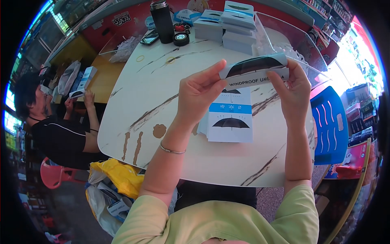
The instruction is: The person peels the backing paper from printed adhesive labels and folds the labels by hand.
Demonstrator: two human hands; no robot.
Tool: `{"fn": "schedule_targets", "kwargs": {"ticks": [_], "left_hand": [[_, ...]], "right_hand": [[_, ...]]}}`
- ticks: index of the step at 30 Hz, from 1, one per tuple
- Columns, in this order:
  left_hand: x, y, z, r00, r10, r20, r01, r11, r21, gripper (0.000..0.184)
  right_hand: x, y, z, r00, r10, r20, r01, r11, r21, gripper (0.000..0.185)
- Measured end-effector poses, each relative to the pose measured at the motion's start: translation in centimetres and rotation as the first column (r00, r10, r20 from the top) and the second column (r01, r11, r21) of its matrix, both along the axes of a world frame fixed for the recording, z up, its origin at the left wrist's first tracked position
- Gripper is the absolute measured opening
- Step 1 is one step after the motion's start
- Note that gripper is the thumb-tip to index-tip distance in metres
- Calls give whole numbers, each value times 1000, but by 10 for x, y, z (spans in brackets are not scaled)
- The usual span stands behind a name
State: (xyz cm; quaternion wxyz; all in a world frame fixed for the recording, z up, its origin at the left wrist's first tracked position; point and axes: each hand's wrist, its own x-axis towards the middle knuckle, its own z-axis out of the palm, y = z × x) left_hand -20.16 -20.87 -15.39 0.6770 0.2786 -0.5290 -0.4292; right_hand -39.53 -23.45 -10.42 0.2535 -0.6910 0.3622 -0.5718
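A curved printed sheet (254, 70) with a black umbrella picture and the words "WINDPROOF UMBRELLA" is held up over the table. My left hand (201, 91) pinches its left end between thumb and fingers. At its right end my right hand (294, 87) grips it, thumb in front and fingers behind. Below the sheet, a stack of printed umbrella sheets (230, 122) lies on the marble-patterned table (158, 95), its top part hidden behind the held sheet.
Stacks of printed sheets (239, 24) stand at the back beside a black bottle (162, 22) and a round black lid (181, 39). At left, a co-worker (61, 132) holds a similar sheet. A blue chair (331, 126) is at right; bags (118, 179) sit below the front-left edge.
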Motion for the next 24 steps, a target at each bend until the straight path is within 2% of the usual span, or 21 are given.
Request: {"fn": "schedule_targets", "kwargs": {"ticks": [24], "left_hand": [[5,-2,-2,1000,-26,2,26,1000,1,40]], "right_hand": [[1,5,5,999,25,-31,-24,999,44,22]]}}
